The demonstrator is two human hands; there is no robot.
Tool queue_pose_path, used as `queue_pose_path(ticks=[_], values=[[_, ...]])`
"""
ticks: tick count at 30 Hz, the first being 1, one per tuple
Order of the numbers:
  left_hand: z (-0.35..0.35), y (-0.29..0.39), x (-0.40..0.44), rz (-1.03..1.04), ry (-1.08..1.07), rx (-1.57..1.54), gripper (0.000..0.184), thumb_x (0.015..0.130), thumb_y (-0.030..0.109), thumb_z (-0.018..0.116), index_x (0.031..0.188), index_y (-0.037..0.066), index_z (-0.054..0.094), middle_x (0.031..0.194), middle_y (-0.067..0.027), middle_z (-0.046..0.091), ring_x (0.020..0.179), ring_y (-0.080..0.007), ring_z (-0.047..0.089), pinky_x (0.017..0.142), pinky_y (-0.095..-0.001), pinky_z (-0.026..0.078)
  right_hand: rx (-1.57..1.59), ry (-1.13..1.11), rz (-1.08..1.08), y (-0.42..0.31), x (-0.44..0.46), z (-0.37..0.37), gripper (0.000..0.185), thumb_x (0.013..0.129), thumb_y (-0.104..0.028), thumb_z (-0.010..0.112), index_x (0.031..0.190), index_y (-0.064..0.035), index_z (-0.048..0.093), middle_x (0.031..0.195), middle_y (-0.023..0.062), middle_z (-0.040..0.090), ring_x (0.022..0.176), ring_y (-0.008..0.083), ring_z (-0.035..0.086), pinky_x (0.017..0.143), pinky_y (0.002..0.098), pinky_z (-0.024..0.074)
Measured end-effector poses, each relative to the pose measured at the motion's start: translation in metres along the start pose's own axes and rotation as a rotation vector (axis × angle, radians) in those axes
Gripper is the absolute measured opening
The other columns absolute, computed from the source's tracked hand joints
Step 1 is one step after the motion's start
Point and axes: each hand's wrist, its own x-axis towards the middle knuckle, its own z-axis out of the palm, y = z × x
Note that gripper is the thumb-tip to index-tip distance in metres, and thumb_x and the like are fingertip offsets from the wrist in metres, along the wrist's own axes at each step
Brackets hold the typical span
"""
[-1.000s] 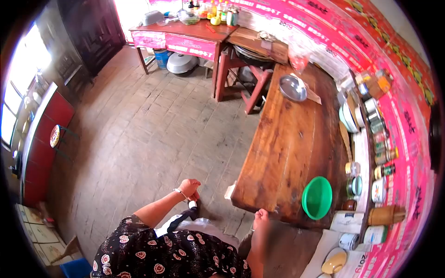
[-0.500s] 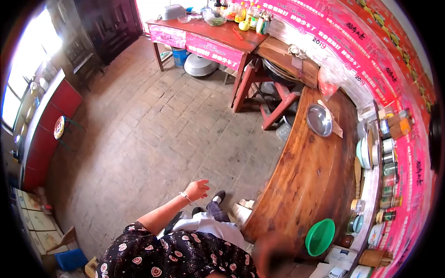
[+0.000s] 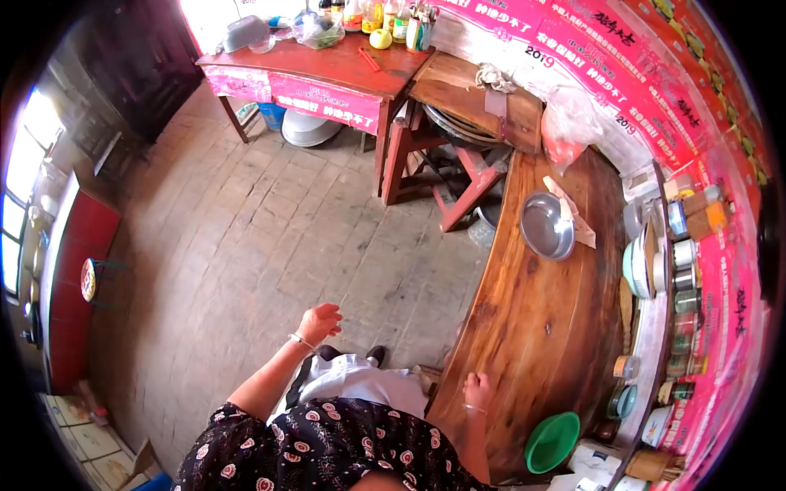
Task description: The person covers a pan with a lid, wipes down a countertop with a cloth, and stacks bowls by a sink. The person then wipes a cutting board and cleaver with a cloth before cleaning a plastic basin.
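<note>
My left hand (image 3: 320,323) hangs in the air over the tiled floor, its fingers loosely curled and apart, holding nothing visible. My right hand (image 3: 477,389) is over the near left part of the wooden counter (image 3: 524,327), its fingers bent; whether anything is between them is too small to tell. A green plastic basin (image 3: 552,443) lies nearest to that hand, to its lower right. Farther up the counter sits a metal bowl (image 3: 548,227) beside a flat light brown piece (image 3: 580,222).
At the back stands a red table (image 3: 327,74) with bottles and a yellow-green fruit (image 3: 381,38). A cleaver (image 3: 496,106) lies on a cutting board (image 3: 454,87). Jars line the right shelf (image 3: 647,327). A small stool (image 3: 88,280) is at the left.
The view has moved forward along the counter, so the bowl and red table look nearer. My right hand, blurred half a second ago, now shows clearly over the counter's edge area.
</note>
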Motion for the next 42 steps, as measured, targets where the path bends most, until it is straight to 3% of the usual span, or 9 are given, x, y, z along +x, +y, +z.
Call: queue_pose_path(ticks=[5,21,27,29,31,35,37,39,42], values=[[-0.036,0.028,0.059,0.0,0.004,-0.02,0.037,0.077,0.001,0.05,0.114,-0.005,0.05,0.097,-0.0152,0.062,0.073,-0.0224,0.065,0.06,-0.0294,0.054,-0.021,-0.117,-0.322,-0.107,0.071,0.069,0.012,0.082,-0.015,0.059,0.088,-0.0038,0.06,0.07,0.0058,0.061,0.063,0.0135,0.058,0.058,0.0278,0.0465],[-0.108,0.159,0.239,0.119,0.061,-0.125,0.035,0.079,0.003,0.048,0.113,-0.002,0.051,0.094,-0.0144,0.063,0.07,-0.0209,0.064,0.058,-0.0283,0.052,0.136,-0.194,-0.225,-0.256,0.14,0.193,0.012,0.085,-0.013,0.057,0.094,-0.005,0.06,0.075,-0.0002,0.061,0.059,0.0057,0.054,0.051,0.0194,0.0423],[-0.1,0.207,0.29,0.131,0.115,-0.119,0.034,0.079,0.003,0.049,0.112,-0.001,0.052,0.094,-0.0133,0.063,0.071,-0.0203,0.064,0.058,-0.0278,0.052,0.277,-0.199,-0.231,-0.335,0.229,0.203,0.011,0.084,-0.009,0.055,0.093,-0.004,0.06,0.073,0.001,0.06,0.058,0.0062,0.053,0.052,0.02,0.0437],[-0.099,0.225,0.314,0.174,0.176,-0.121,0.031,0.079,0.001,0.048,0.11,-0.001,0.054,0.092,-0.0125,0.064,0.069,-0.0178,0.064,0.057,-0.0263,0.05,0.302,-0.189,-0.395,-0.359,0.285,0.208,0.011,0.083,-0.007,0.054,0.092,-0.0044,0.06,0.073,-0.0006,0.058,0.058,0.005,0.051,0.049,0.0185,0.042],[-0.095,0.254,0.343,0.261,0.277,-0.054,0.029,0.08,0.002,0.048,0.107,-0.001,0.056,0.092,-0.0116,0.064,0.069,-0.0163,0.063,0.057,-0.0252,0.049,0.355,-0.187,-0.433,-0.398,0.345,0.212,0.013,0.084,-0.009,0.056,0.096,-0.004,0.057,0.077,-0.0006,0.055,0.062,0.0061,0.05,0.055,0.0208,0.044],[-0.092,0.332,0.423,0.57,0.487,0.321,0.024,0.078,-0.001,0.049,0.1,0.001,0.058,0.085,-0.0103,0.064,0.067,-0.0187,0.062,0.058,-0.0301,0.049,0.349,-0.13,-0.497,-0.498,0.44,0.214,0.041,0.084,-0.019,0.062,0.118,-0.0008,0.049,0.111,0.0099,0.057,0.099,0.0178,0.055,0.089,0.0303,0.0416],[-0.091,0.377,0.462,0.827,0.661,0.762,0.019,0.077,-0.001,0.05,0.095,0.001,0.058,0.08,-0.0125,0.06,0.068,-0.0268,0.059,0.06,-0.0359,0.047,0.344,-0.122,-0.562,-0.543,0.486,0.219,0.054,0.082,-0.023,0.063,0.126,-0.0006,0.041,0.125,0.0165,0.049,0.113,0.022,0.049,0.095,0.0327,0.0372],[-0.086,0.411,0.498,0.911,0.694,0.769,0.017,0.076,0.002,0.051,0.092,0.003,0.057,0.08,-0.0146,0.056,0.076,-0.0334,0.054,0.069,-0.0412,0.045,0.184,-0.027,-0.668,-0.578,0.535,0.228,0.064,0.081,-0.03,0.064,0.131,-0.0011,0.036,0.129,0.0195,0.044,0.116,0.025,0.046,0.097,0.0338,0.0347],[-0.102,0.418,0.566,0.857,0.738,1.036,0.019,0.077,0.008,0.053,0.096,0.005,0.057,0.089,-0.0154,0.053,0.085,-0.0334,0.05,0.076,-0.0429,0.042,0.001,0.041,-0.756,-0.626,0.595,0.241,0.075,0.077,-0.04,0.065,0.131,0.0014,0.034,0.132,0.0216,0.04,0.123,0.0315,0.038,0.101,0.0375,0.0297]])
